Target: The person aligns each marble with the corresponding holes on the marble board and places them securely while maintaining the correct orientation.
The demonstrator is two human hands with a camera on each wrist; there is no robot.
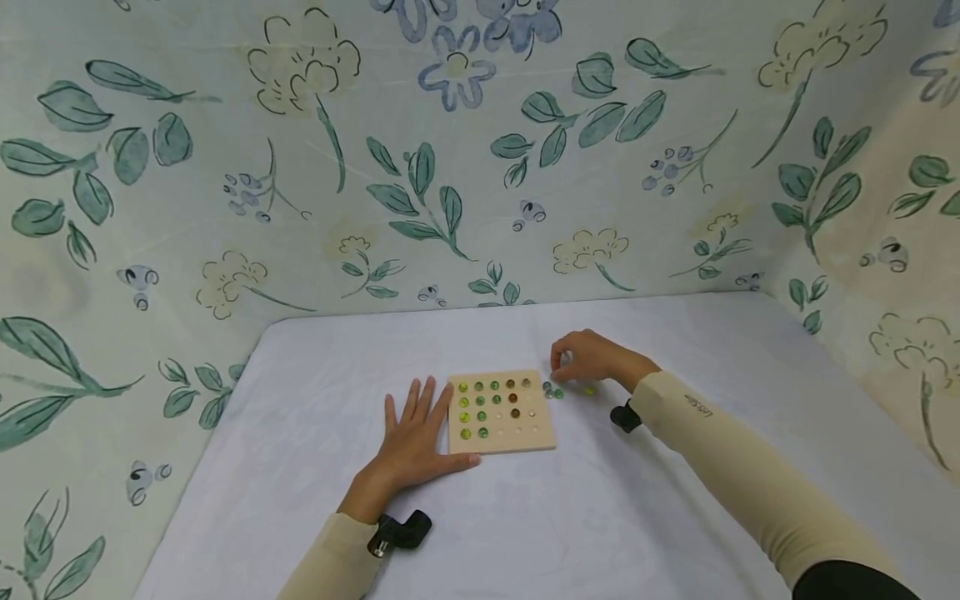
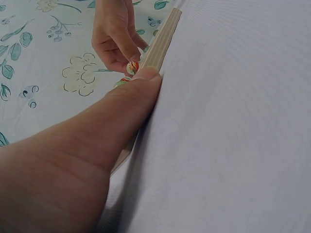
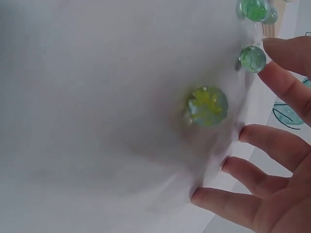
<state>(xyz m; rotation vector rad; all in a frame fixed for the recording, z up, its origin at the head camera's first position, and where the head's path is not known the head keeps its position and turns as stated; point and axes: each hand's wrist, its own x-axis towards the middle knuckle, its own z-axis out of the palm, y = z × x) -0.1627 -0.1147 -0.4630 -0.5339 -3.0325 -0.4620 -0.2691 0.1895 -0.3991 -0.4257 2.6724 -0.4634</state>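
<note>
A square wooden marble board (image 1: 525, 443) lies on the white cloth in the head view, with rows of yellow-green, green and brown marbles in its hollows. Bare pale hollows show towards its lower right. My left hand (image 1: 414, 442) rests at the board's left side with fingers spread and the thumb along the front edge. Beyond the right edge, my right hand (image 1: 588, 358) reaches down to the cloth. Its thumb and index fingertips pinch a green marble (image 3: 252, 59), while the other fingertips touch down nearby. A yellow-green marble (image 3: 208, 106) lies close by on the cloth.
Further green marbles (image 3: 254, 8) sit together by the board's right edge. White cloth (image 1: 637, 517) covers the table around both hands. A floral fabric backdrop (image 1: 450, 208) rises behind the table's far edge and along its sides.
</note>
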